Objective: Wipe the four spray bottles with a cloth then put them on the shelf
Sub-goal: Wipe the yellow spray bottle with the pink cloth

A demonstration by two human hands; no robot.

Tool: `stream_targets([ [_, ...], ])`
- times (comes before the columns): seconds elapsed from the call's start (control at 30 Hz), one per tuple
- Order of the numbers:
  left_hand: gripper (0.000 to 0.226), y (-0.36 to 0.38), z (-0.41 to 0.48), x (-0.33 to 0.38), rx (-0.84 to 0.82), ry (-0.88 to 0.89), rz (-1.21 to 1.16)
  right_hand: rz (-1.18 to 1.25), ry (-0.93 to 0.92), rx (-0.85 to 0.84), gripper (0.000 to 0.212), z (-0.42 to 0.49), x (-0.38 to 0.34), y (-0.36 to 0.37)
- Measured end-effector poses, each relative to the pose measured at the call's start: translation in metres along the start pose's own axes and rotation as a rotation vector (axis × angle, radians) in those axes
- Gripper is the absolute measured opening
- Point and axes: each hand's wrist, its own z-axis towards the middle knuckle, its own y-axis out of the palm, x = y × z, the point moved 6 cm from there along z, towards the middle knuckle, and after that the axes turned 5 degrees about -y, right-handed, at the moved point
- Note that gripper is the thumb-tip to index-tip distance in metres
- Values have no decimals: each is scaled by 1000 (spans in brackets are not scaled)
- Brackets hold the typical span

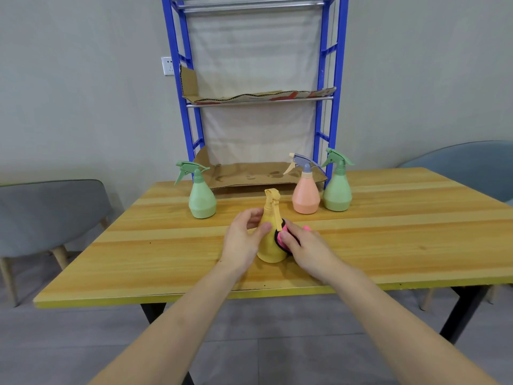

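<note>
Yellow spray bottle (271, 250) gripped by left hand (241, 243), right hand (305, 249) holding pink cloth (281, 237) against it

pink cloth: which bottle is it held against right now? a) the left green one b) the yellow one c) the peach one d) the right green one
b: the right hand holds the pink cloth against the side of the yellow bottle, while the left hand grips that bottle from the other side.
</note>
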Motion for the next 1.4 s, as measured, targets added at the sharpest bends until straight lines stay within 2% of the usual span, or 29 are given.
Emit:
stream_targets([
  [0.13, 35, -1, -3, 2, -14, 24, 11, 123, -36, 98, 52, -4, -13, -9],
  [0.27, 34, 2, -2, 0, -31, 47, 1, 272, -62, 181, 25, 6, -35, -21],
  [0.33, 35, 2, 0, -2, -40, 53, 11, 331, -52, 164, 25, 10, -37, -24],
  [0.57, 40, 6, 1, -7, -71, 38, 24, 421, 24, 112, 44, 2, -17, -21],
  [0.7, 43, 9, -4, -11, -76, 25, 38, 455, 63, 53, 35, 0, -20, -17],
  [0.77, 46, 11, -4, -13, -68, 22, 70, 567, 116, 14, 25, 0, -17, -15],
  [0.83, 47, 11, -3, -13, -69, 19, 79, 662, 125, -47, 26, -1, -17, -13],
  [0.93, 45, 9, -2, -14, -66, 36, 112, 507, -21, -36, 24, -1, -17, -12],
  [1.1, 44, 8, 0, -14, -76, 45, 153, 527, 24, 35, 32, 9, -22, -18],
  [1.27, 35, -1, -1, -15, -94, 44, 85, 387, 1, -86, 32, 8, -21, -9],
  [1.33, 36, -4, -4, -16, -106, 28, 38, 310, -27, -133, 44, 5, -13, -3],
  [1.4, 34, -4, -4, -16, -111, 2, 2, 277, -30, -139, 66, 3, -7, 1],
])
